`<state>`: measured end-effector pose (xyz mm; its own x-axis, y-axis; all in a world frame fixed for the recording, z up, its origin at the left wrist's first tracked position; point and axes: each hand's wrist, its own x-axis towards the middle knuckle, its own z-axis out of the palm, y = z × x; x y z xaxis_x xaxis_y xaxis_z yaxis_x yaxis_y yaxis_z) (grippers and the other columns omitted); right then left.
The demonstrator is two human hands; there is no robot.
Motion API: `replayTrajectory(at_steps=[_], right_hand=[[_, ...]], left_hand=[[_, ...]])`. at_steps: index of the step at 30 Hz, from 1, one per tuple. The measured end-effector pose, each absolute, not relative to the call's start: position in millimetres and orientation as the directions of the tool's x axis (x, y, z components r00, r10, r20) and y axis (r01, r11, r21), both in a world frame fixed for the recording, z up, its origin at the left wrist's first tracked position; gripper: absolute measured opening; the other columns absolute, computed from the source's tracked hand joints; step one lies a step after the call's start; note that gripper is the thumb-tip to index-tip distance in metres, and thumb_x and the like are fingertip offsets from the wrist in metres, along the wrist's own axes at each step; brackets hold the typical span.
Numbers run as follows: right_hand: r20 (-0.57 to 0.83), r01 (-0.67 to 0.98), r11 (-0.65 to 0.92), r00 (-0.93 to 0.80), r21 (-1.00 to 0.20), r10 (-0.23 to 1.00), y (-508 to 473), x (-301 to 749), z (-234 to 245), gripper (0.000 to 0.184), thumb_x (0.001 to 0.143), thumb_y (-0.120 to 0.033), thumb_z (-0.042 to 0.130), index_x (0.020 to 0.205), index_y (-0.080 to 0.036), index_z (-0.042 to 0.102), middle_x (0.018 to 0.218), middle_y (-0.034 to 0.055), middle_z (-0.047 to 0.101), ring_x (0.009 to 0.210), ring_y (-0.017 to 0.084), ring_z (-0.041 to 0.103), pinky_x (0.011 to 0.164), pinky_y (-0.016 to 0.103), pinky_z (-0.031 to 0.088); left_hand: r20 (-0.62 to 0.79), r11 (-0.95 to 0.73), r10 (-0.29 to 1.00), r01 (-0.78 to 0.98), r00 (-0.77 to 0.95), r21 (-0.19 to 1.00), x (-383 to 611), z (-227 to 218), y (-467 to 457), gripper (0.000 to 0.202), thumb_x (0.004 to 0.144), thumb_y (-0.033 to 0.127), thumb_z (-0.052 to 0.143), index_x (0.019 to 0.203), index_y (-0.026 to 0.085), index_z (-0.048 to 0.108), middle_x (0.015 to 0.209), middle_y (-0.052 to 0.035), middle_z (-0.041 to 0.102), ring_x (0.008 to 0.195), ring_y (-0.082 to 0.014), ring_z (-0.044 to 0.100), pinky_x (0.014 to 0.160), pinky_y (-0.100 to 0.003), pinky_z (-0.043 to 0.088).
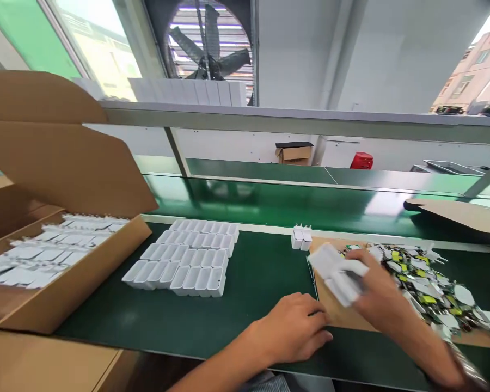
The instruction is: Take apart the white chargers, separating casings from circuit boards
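Note:
My right hand (375, 288) is closed on a few white plastic cases (337, 272), blurred by motion, above the cardboard sheet. My left hand (296, 328) lies palm down on the green bench near the sheet's left edge, fingers loosely bent and apart, with nothing visible in it. Beyond the hands, two small white cases with metal plug pins (301, 238) stand together. Right of my right hand spreads a heap of circuit boards and white plastic parts (428, 288), some bearing yellow components. Rows of open white cases (188, 256) stand side by side on the bench, left of centre.
An open cardboard box (102, 272) at left holds rows of white pieces with pins. The cardboard sheet (330, 310) lies under the heap. A metal shelf rail (294, 117) crosses above the bench (261, 272). A brown flat piece (465, 215) lies at far right.

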<state>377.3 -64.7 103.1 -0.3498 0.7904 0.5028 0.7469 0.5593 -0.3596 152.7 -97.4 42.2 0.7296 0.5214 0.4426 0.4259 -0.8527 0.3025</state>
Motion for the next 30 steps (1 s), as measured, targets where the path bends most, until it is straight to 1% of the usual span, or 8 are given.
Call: replayTrajectory(at_steps=[2, 4, 10, 15, 22, 25, 27, 30], right_hand=[[0.356, 0.745, 0.565, -0.451, -0.356, 0.818, -34, 313, 92, 0.014, 0.091, -0.014, 0.059, 0.097, -0.021, 0.070, 0.112, 0.0113, 0.062, 0.100, 0.025, 0.059, 0.088, 0.039, 0.053], [0.202, 0.792, 0.498, -0.455, -0.352, 0.867, 1, 250, 76, 0.015, 0.088, -0.008, 0.055, 0.089, -0.018, 0.065, 0.111, 0.0127, 0.060, 0.100, 0.025, 0.055, 0.089, 0.038, 0.049], [0.144, 0.802, 0.429, -0.408, -0.415, 0.902, 65, 145, 35, 0.009, 0.086, -0.010, 0.057, 0.088, -0.018, 0.060, 0.115, 0.0177, 0.056, 0.106, 0.030, 0.049, 0.081, 0.037, 0.048], [0.090, 0.775, 0.392, -0.404, -0.495, 0.911, 68, 122, 21, 0.004, 0.091, -0.020, 0.056, 0.094, -0.018, 0.058, 0.118, 0.0161, 0.054, 0.105, 0.028, 0.052, 0.080, 0.035, 0.049], [0.045, 0.693, 0.420, -0.490, -0.586, 0.871, 81, 148, 20, 0.025, 0.079, 0.001, 0.049, 0.096, -0.016, 0.057, 0.111, 0.0126, 0.057, 0.086, 0.019, 0.055, 0.078, 0.030, 0.046], [-0.007, 0.670, 0.412, -0.529, -0.617, 0.849, 82, 156, 17, 0.028, 0.074, 0.003, 0.052, 0.094, -0.016, 0.057, 0.112, 0.0121, 0.057, 0.074, 0.016, 0.054, 0.070, 0.030, 0.044], [-0.038, 0.648, 0.408, -0.559, -0.643, 0.828, 80, 156, 15, 0.029, 0.073, 0.002, 0.055, 0.096, -0.016, 0.057, 0.115, 0.0110, 0.056, 0.070, 0.014, 0.053, 0.066, 0.029, 0.043], [-0.066, 0.609, 0.399, -0.597, -0.685, 0.799, 77, 152, 12, 0.034, 0.073, -0.002, 0.060, 0.104, -0.016, 0.056, 0.120, 0.0102, 0.054, 0.069, 0.011, 0.054, 0.064, 0.027, 0.044]], left_hand=[[0.509, -0.767, 0.639, 0.531, 0.577, 0.361, 119, 44, -105, 0.021, 0.101, 0.033, 0.058, 0.115, 0.020, 0.068, 0.107, -0.0074, 0.078, 0.095, -0.0223, 0.074, 0.085, -0.036, 0.061], [0.557, -0.683, 0.711, 0.608, 0.429, 0.403, 85, 41, -114, 0.020, 0.102, 0.029, 0.055, 0.115, 0.021, 0.068, 0.107, -0.0085, 0.078, 0.096, -0.0225, 0.075, 0.086, -0.037, 0.063], [0.612, -0.464, 0.782, 0.767, 0.120, 0.442, 1, 29, -144, 0.020, 0.100, 0.025, 0.057, 0.117, 0.028, 0.068, 0.106, -0.0075, 0.077, 0.093, -0.0229, 0.077, 0.080, -0.032, 0.067], [0.643, -0.413, 0.765, 0.802, 0.048, 0.431, -23, 36, -141, 0.017, 0.099, 0.024, 0.060, 0.112, 0.029, 0.069, 0.101, -0.0040, 0.079, 0.092, -0.0206, 0.077, 0.082, -0.027, 0.067], [0.720, -0.425, 0.694, 0.814, 0.013, 0.396, -28, 85, -110, 0.015, 0.097, 0.023, 0.063, 0.107, 0.028, 0.074, 0.102, -0.0028, 0.079, 0.093, -0.0200, 0.076, 0.086, -0.030, 0.064], [0.741, -0.343, 0.663, 0.839, -0.103, 0.423, -36, 120, -90, 0.014, 0.097, 0.030, 0.064, 0.105, 0.027, 0.075, 0.104, -0.0033, 0.078, 0.093, -0.0208, 0.074, 0.088, -0.035, 0.062], [0.708, -0.261, 0.680, 0.840, -0.189, 0.475, -40, 143, -71, 0.023, 0.096, 0.041, 0.063, 0.105, 0.024, 0.076, 0.105, -0.0046, 0.078, 0.087, -0.0212, 0.072, 0.082, -0.035, 0.062], [0.533, -0.074, 0.793, 0.822, -0.295, 0.565, -50, 168, -35, 0.041, 0.092, 0.057, 0.060, 0.107, 0.022, 0.076, 0.109, -0.0062, 0.078, 0.088, -0.0235, 0.071, 0.071, -0.032, 0.059]])
